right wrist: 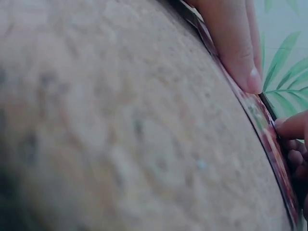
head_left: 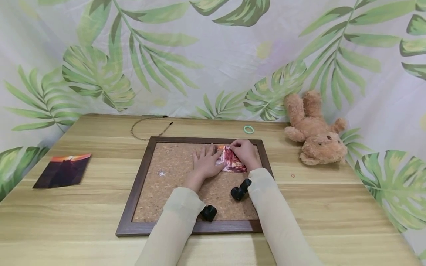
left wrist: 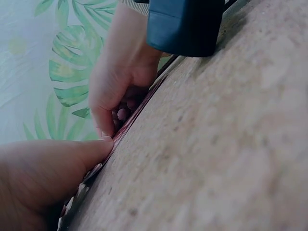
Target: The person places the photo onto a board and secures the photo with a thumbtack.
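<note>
A brown-framed cork board (head_left: 179,199) lies on the table, with a red-and-orange photo (head_left: 227,159) flat on its upper right part. Fingers spread, my left hand (head_left: 207,162) presses down on the cork and the photo's left side. My right hand (head_left: 245,153) is at the photo's top edge, thumb and forefinger pinched together and the other fingers curled. Whatever sits between those fingertips is hidden. From the left wrist view, the right hand (left wrist: 122,86) meets the photo near the left thumb (left wrist: 91,153). In the right wrist view, the photo (right wrist: 264,130) shows edge-on against the cork.
A small whitish cluster (head_left: 161,173) lies on the cork's left part. Left of the board is a dark sunset photo (head_left: 64,170). Behind it lie a chain (head_left: 133,129) and a green ring (head_left: 248,129). A teddy bear (head_left: 313,129) lies at the back right, near a tiny orange ring (head_left: 293,176).
</note>
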Motion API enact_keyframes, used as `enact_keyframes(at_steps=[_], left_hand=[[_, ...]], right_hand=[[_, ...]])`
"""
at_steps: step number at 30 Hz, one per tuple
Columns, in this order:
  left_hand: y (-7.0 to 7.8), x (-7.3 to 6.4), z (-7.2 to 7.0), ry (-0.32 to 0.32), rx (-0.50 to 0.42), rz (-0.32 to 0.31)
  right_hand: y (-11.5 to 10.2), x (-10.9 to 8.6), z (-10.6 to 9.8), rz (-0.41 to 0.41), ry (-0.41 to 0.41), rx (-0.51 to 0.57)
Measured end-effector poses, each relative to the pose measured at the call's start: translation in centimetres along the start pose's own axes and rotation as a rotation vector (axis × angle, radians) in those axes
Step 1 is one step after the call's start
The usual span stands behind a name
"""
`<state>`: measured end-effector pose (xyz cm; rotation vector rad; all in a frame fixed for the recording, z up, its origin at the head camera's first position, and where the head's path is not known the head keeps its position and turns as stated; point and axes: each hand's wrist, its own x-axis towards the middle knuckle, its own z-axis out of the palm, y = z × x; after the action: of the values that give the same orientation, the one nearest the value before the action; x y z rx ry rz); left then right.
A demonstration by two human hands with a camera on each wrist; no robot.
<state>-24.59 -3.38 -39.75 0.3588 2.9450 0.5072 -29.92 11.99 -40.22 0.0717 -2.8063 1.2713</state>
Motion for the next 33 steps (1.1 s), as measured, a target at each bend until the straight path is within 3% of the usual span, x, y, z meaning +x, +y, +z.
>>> enact_keyframes(at_steps=[5, 9, 12, 15, 19, 25, 33], left_hand=[[-0.2, -0.1, -0.4, -0.003, -0.044, 0.011], [-0.7, -0.3, -1.2, 0.011, -0.115, 0.044], [-1.5, -0.6, -2.1, 0.025, -0.204, 0.083], [-2.5, -1.3, -3.6, 0.026, -0.339, 0.109], [-4.5, -2.8, -6.3, 0.034, -0.456, 0.111], [-9.3, -5.7, -9.7, 0.116, -0.402, 0.055], [-15.3, -8.9, -12.0, 0.218, -0.432, 0.013]], right_hand=[[-0.3, 0.0, -0.6, 0.035, -0.053, 0.027], [-1.1, -0.5, -2.2, 0.04, -0.19, 0.057], [-1.9, -0.7, -3.9, 0.005, -0.306, 0.109], [-2.5, -0.9, -5.9, -0.041, -0.359, 0.183], [-3.0, -1.3, -8.8, -0.093, -0.339, 0.271], [-2.5, -2.4, -12.7, -0.15, -0.275, 0.256], [0.2, -4.7, -16.3, -0.135, -0.177, 0.242]])
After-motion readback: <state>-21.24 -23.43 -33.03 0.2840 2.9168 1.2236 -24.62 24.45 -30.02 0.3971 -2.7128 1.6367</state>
